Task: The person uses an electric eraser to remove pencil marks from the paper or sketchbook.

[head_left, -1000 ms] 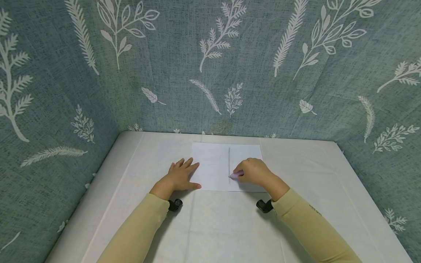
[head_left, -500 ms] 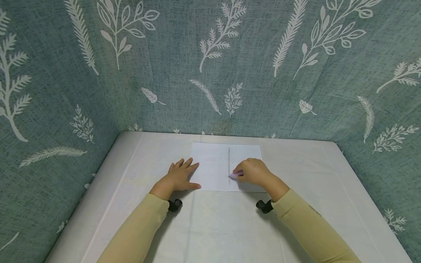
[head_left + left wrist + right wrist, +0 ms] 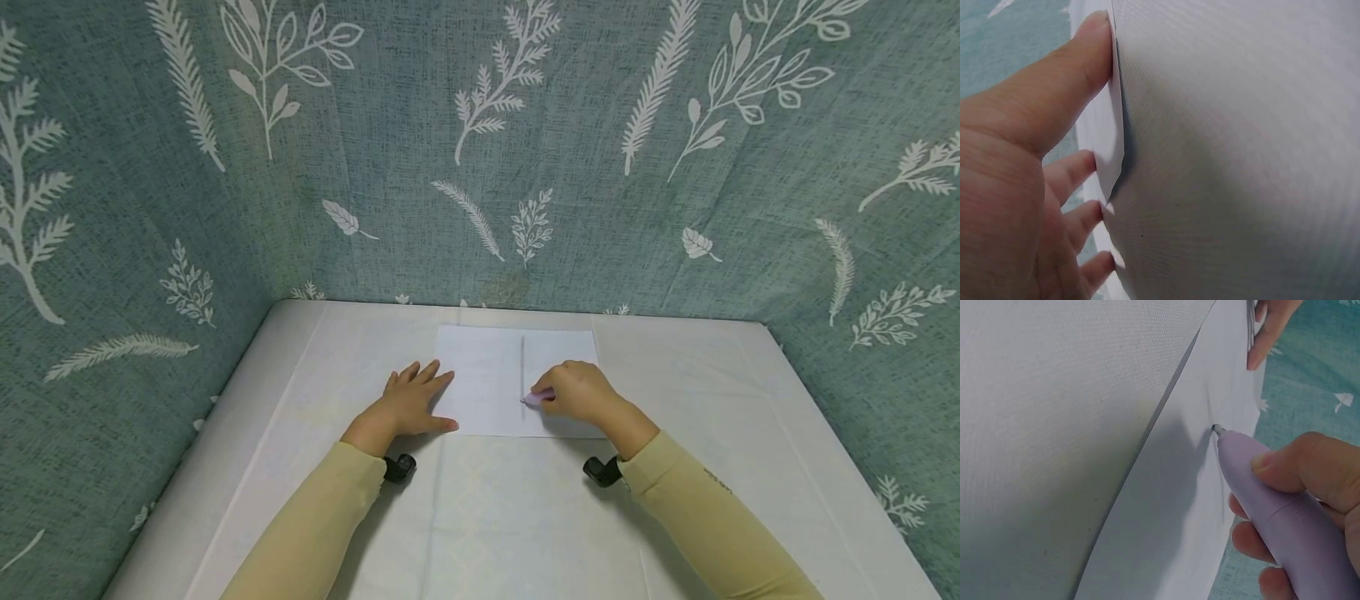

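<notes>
A white sheet of paper (image 3: 480, 383) lies on the white-covered table, with a straight grey line (image 3: 522, 358) running down it right of the middle. My left hand (image 3: 408, 406) rests spread at the sheet's left edge; in the left wrist view its thumb (image 3: 1079, 69) presses on the paper near the edge. My right hand (image 3: 581, 392) grips a thick lavender pen-shaped tool (image 3: 1285, 512) between thumb and curled fingers. Its narrow metallic tip (image 3: 1218, 429) meets the paper on the grey line. The tool's back end is hidden by the hand.
The white tablecloth (image 3: 480, 517) spreads around the sheet on all sides. Behind and beside the table hangs blue-green fabric (image 3: 405, 167) with white leaf prints. A black wrist camera (image 3: 400, 468) sits by the left cuff, another black camera (image 3: 602, 472) by the right.
The lavender tool's tip has shifted very slightly up along the line. My left hand has stayed in place, and the paper lies as before.
</notes>
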`<control>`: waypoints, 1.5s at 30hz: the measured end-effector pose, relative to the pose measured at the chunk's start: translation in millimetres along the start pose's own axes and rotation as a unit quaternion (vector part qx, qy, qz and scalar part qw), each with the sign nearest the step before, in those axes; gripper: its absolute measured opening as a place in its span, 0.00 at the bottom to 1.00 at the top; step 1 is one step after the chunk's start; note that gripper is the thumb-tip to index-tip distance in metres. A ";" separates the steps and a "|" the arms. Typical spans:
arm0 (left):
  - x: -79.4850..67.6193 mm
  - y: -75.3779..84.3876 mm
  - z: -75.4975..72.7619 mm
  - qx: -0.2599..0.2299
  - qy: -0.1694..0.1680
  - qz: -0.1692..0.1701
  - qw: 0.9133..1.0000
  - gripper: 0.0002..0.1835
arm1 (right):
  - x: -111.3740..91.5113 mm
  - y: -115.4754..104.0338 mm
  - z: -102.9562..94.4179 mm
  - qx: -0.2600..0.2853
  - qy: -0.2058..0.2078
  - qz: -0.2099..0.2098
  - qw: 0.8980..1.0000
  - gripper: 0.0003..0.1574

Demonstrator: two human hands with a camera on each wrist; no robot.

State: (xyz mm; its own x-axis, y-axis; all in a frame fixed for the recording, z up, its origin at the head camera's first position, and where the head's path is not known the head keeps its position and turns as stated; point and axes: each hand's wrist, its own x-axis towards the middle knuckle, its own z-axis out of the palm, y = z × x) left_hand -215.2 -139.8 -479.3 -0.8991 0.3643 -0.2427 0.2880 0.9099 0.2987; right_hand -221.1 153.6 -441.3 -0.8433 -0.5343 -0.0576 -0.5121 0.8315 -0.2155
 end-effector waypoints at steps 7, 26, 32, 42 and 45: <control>1.3 0.0 0.6 0.000 0.002 0.002 1.000 0.50 | -0.6 -0.1 -0.7 -0.002 0.009 0.007 1.000 0.14; -0.6 1.5 -1.2 0.005 0.000 -0.002 1.000 0.50 | -0.9 1.7 0.6 0.010 0.002 0.005 1.000 0.14; -1.2 1.9 -1.8 0.005 -0.001 0.000 1.000 0.50 | -1.1 2.0 0.5 0.021 -0.001 0.006 1.000 0.14; -1.1 1.2 -1.4 0.004 0.002 0.002 1.000 0.50 | -0.4 5.7 1.1 0.033 0.009 0.028 0.999 0.14; -0.7 0.7 -0.7 0.006 0.003 0.002 1.000 0.50 | -0.7 7.3 0.7 0.044 0.009 0.028 0.999 0.14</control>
State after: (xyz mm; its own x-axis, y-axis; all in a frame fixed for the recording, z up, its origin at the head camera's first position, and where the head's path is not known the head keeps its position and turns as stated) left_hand -214.7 -139.6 -478.3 -0.8998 0.3668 -0.2363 0.2956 0.9108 0.2882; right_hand -224.2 159.9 -443.5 -0.8733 -0.4840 -0.0551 -0.4482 0.8427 -0.2982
